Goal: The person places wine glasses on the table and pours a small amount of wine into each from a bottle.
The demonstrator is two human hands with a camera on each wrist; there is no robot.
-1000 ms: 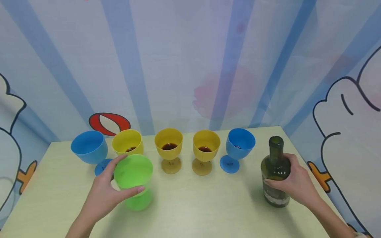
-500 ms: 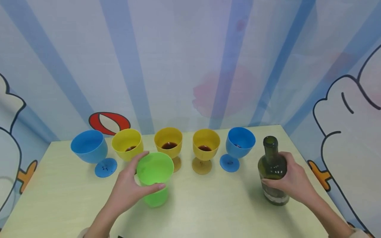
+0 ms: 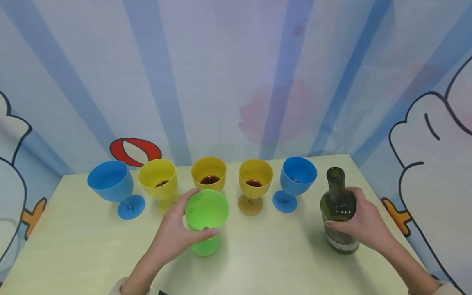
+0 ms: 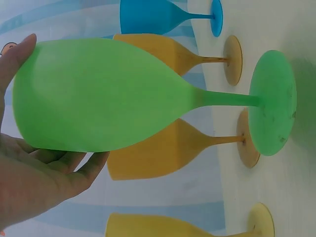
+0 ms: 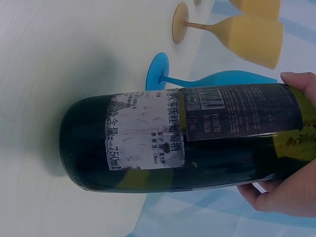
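A light-green plastic goblet (image 3: 206,209) stands upright in my left hand (image 3: 177,231), whose thumb and fingers curl round its bowl near the rim. In the left wrist view the goblet's round foot (image 4: 272,103) is close over the table. At the right side, my right hand (image 3: 363,221) grips a dark-green wine bottle (image 3: 336,209) round its upper body. The bottle is upright and uncorked, and its neck rises above the hand. Worn labels (image 5: 145,131) show on it in the right wrist view. Palm and far fingers are partly hidden behind each held thing.
Along the table's (image 3: 273,258) back edge runs a row of goblets: a blue goblet (image 3: 110,182) at left, a yellow goblet (image 3: 157,180), two darker yellow goblets (image 3: 208,174) (image 3: 255,178), and another blue goblet (image 3: 298,176). Dark liquid shows in the yellow ones. A printed curtain (image 3: 221,82) hangs behind.
My left hand has moved right with the green goblet, from before the left yellow goblet to before the middle one. The right hand and bottle have shifted slightly left.
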